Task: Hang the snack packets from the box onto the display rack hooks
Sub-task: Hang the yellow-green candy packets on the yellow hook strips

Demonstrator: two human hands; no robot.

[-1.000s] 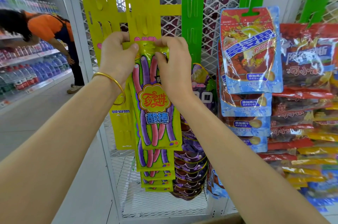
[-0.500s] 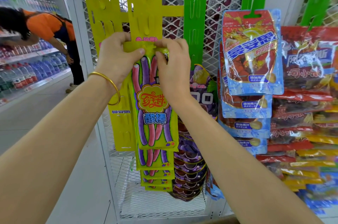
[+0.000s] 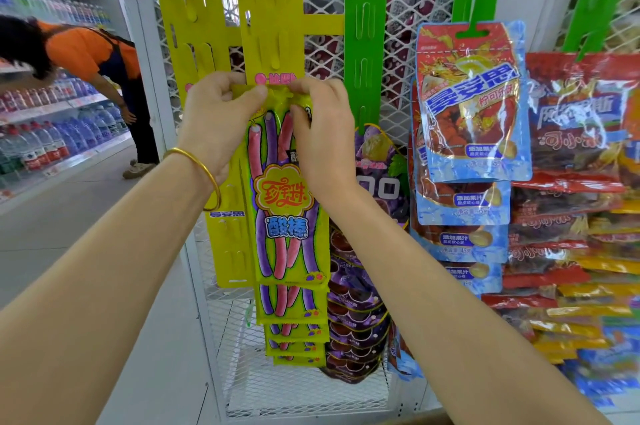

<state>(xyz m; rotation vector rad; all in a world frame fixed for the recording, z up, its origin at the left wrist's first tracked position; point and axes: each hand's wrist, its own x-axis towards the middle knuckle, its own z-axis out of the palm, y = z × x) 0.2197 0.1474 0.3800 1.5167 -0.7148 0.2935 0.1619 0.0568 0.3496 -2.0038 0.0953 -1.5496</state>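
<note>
Hardly a shift since the last look: both hands stay up at the top edge of the packet (image 3: 287, 216), the view only a shade lower. Left hand (image 3: 214, 119) pinches the top left corner, thumb flat across the front. Right hand (image 3: 322, 133) pinches the top right, fingers curled over it. That packet (yellow, with pink and purple sticks printed on it) hangs upright against the yellow strip (image 3: 273, 26), overlapping the stacked packets (image 3: 294, 338) beneath. Fingers cover the hook, so I cannot tell if it has caught. Purple packets (image 3: 356, 320) hang just right, under the green strip (image 3: 362, 26). Gold bangle (image 3: 204, 175) on the left wrist.
</note>
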